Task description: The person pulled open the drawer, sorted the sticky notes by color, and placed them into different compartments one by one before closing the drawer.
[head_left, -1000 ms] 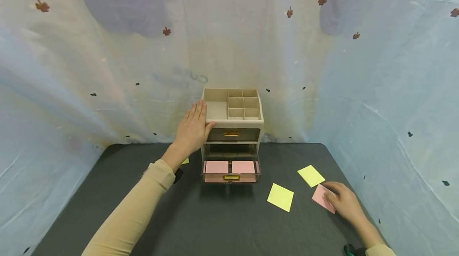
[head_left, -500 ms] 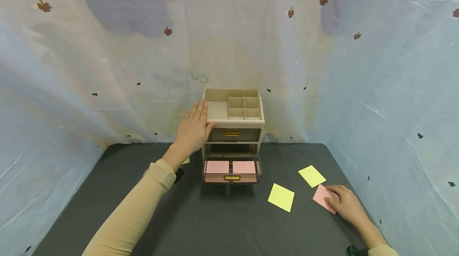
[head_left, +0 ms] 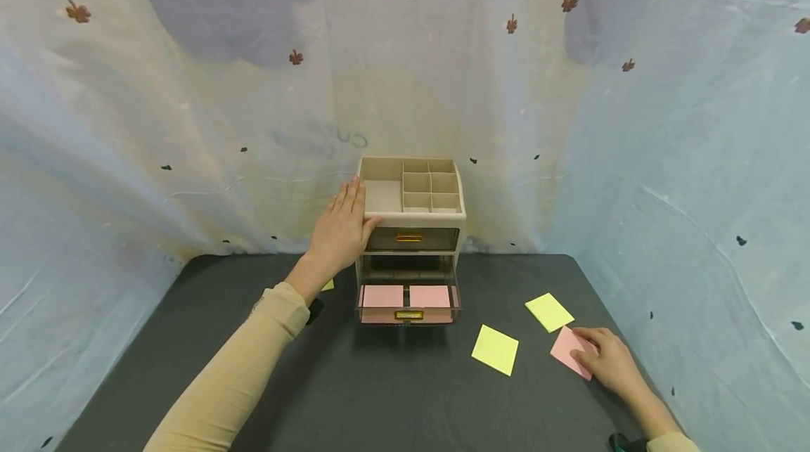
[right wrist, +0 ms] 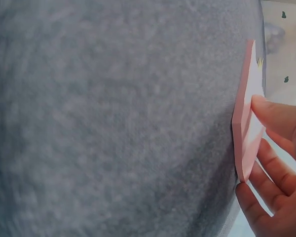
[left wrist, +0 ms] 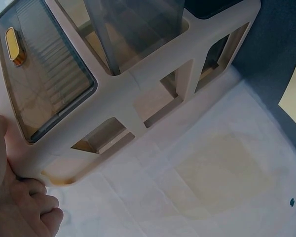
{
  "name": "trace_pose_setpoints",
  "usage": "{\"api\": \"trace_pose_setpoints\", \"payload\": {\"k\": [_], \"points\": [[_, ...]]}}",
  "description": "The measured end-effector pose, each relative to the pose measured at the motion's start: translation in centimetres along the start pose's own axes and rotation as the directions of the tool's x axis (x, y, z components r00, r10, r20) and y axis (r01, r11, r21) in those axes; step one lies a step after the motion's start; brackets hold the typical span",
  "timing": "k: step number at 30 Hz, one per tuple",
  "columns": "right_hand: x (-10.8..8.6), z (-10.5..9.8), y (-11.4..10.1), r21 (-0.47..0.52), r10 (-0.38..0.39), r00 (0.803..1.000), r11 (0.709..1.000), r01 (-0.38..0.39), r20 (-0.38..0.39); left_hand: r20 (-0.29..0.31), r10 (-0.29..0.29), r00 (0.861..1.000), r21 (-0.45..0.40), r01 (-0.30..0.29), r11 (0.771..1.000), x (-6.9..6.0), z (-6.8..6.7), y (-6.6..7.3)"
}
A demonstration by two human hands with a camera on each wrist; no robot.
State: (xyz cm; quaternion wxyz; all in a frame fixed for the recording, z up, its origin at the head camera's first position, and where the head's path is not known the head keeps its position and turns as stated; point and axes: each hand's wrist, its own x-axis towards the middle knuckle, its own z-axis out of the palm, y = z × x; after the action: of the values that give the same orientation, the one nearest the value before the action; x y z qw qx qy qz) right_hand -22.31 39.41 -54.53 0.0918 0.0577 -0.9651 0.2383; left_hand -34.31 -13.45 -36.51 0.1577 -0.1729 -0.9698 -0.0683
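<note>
A beige desktop organizer (head_left: 414, 216) stands at the back of the table. My left hand (head_left: 338, 227) rests along its left upper edge, fingers straight and thumb at the front corner; the left wrist view shows this hand (left wrist: 27, 207) against the organizer's side. The lower clear drawer (head_left: 408, 315) is pulled out and holds two pink sticky note stacks (head_left: 382, 295) side by side. At the right, my right hand (head_left: 610, 360) holds a pink sticky note pad (head_left: 566, 350), with the thumb on top and fingers at its edge, as the right wrist view shows (right wrist: 249, 123).
Two yellow sticky note pads lie between the organizer and my right hand, a nearer one (head_left: 496, 349) and a farther one (head_left: 549, 312). Another yellow piece (head_left: 328, 285) shows partly behind my left wrist. The organizer's upper drawer (head_left: 411, 238) is closed. A patterned curtain (head_left: 405, 86) surrounds the black table (head_left: 405, 389).
The right thumb and fingers have shifted slightly on the pink sticky note pad, which stays at about the same spot. The left hand and the organizer have not moved.
</note>
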Motion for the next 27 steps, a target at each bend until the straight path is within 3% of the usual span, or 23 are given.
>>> {"api": "trace_pose_setpoints", "payload": {"k": [10,27], "points": [[0.0,-0.3,-0.5,0.038,0.092,0.996,0.995,-0.092,-0.019,-0.003,0.004,1.0,0.005,-0.004,1.0,0.0,0.0,0.1],[-0.2,-0.9,-2.0,0.083,0.029,0.987,0.996,-0.016,-0.158,0.005,0.005,1.0,0.008,-0.005,1.0,0.0,0.0,0.1]]}}
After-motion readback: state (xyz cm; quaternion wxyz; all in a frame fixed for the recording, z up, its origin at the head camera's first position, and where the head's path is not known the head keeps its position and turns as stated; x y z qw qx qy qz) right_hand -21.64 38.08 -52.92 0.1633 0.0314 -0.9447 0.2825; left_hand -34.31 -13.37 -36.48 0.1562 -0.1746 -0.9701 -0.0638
